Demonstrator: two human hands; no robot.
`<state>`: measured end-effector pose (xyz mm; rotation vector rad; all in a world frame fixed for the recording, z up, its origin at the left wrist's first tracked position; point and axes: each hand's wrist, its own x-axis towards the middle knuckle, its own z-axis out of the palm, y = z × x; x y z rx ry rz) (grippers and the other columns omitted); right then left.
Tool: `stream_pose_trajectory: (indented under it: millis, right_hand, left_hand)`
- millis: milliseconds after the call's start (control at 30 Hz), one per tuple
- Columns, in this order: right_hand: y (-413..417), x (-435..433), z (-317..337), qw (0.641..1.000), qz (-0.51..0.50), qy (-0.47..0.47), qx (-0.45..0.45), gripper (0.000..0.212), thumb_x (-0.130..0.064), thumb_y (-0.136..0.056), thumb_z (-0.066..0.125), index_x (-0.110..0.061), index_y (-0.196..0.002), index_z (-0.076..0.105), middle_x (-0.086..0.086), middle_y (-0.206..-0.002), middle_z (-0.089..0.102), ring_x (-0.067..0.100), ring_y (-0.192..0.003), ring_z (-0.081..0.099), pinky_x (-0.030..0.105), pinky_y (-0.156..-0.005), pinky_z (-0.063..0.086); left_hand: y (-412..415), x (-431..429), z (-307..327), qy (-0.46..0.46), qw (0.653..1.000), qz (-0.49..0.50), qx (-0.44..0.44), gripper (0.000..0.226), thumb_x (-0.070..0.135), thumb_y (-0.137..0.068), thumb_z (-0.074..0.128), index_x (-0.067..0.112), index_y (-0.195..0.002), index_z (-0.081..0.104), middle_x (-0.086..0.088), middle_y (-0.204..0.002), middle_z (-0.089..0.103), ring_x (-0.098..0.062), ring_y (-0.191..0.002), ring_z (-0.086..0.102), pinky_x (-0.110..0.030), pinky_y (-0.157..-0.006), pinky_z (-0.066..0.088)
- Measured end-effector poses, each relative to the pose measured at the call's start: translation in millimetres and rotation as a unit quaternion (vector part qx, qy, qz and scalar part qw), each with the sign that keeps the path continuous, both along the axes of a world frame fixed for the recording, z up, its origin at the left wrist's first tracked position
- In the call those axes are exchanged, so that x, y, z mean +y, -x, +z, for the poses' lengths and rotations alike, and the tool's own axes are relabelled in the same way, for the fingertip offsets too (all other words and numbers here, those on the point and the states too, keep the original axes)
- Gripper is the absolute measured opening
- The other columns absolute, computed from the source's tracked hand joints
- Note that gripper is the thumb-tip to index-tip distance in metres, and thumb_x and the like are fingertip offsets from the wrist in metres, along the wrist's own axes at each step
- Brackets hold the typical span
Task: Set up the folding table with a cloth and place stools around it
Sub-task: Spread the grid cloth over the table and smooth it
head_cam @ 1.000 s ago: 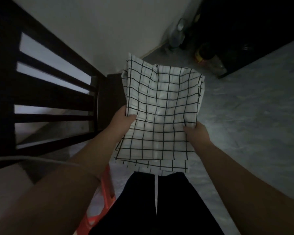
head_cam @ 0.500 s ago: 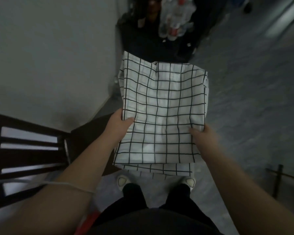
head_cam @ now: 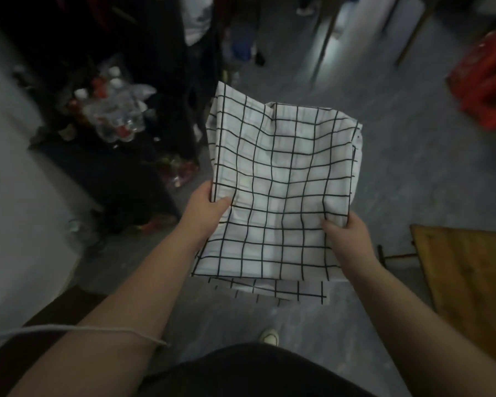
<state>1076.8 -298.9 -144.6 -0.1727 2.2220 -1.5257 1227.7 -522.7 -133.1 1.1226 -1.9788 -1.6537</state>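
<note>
Grey floor [head_cam: 413, 173], wooden table [head_cam: 470, 282] at right

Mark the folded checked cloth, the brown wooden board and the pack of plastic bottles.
folded white black-checked cloth [head_cam: 281, 181], head view, middle of top layer
brown wooden board [head_cam: 467, 279], head view, bare face
wrapped pack of clear plastic bottles [head_cam: 112, 116], head view, middle

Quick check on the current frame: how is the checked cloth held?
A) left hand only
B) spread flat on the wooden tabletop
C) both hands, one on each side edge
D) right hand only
C: the left hand pinches the left edge and the right hand pinches the right edge of the folded checked cloth, held in the air, apart from the wooden tabletop.
</note>
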Motion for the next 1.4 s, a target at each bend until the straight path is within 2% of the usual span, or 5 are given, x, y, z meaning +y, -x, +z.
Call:
stream_pose_trajectory:
  millis: [233, 567, 867, 1233, 1400]
  right_hand:
    - [75, 79, 11, 0.992, -0.119, 0.022, 0.029, 0.038, -0.016, -0.09, 0.068, -0.022, -0.125, 0.053, -0.008, -0.112, 0.064, 0.013, -0.105, 0.061, 0.036, -0.09, 0.049]
    - [188, 122, 5, 0.964, -0.248, -0.084, 0.055, 0.044, -0.012, -0.088, 0.066, -0.013, -0.127, 0.044, 0.0, -0.112, 0.057, 0.009, -0.089, 0.057, 0.021, -0.068, 0.042]
    - [317, 51, 18, 0.931, -0.29, -0.205, 0.084, 0.063, -0.026, -0.086, 0.064, -0.007, -0.143, 0.044, 0.008, -0.138, 0.052, 0.025, -0.128, 0.049, 0.037, -0.108, 0.039]
    - [424, 4, 62, 0.953, -0.234, -0.141, 0.129, 0.028, -0.021, -0.093, 0.065, -0.036, -0.116, 0.059, -0.026, -0.114, 0.06, -0.007, -0.108, 0.057, 0.027, -0.101, 0.047]
    - [453, 33, 70, 0.968, -0.107, -0.183, 0.132, 0.066, -0.055, -0.08, 0.071, -0.039, -0.137, 0.042, -0.026, -0.136, 0.045, -0.01, -0.128, 0.04, 0.014, -0.106, 0.033]
  left_hand:
    - [133, 46, 27, 0.056, 0.991, -0.125, 0.006, 0.051, 0.029, -0.092, 0.068, 0.014, -0.138, 0.053, 0.0, -0.132, 0.063, -0.012, -0.12, 0.059, -0.034, -0.107, 0.045]
    - [323, 70, 35, 0.008, 0.954, -0.289, 0.076, 0.025, 0.012, -0.093, 0.068, 0.019, -0.116, 0.062, 0.013, -0.105, 0.071, 0.01, -0.089, 0.066, -0.004, -0.07, 0.047]
    - [516, 29, 34, -0.034, 0.911, -0.397, 0.103, 0.028, 0.009, -0.092, 0.068, 0.018, -0.117, 0.059, 0.009, -0.107, 0.072, 0.001, -0.094, 0.069, -0.013, -0.077, 0.053]
    - [697, 69, 30, 0.008, 0.849, -0.526, 0.043, 0.026, 0.013, -0.085, 0.067, 0.021, -0.108, 0.061, 0.001, -0.099, 0.073, -0.019, -0.094, 0.07, -0.043, -0.091, 0.055]
    - [771, 129, 28, -0.072, 0.857, -0.509, 0.014, 0.028, 0.001, -0.084, 0.064, 0.015, -0.108, 0.06, -0.002, -0.095, 0.071, -0.022, -0.087, 0.071, -0.033, -0.076, 0.06]
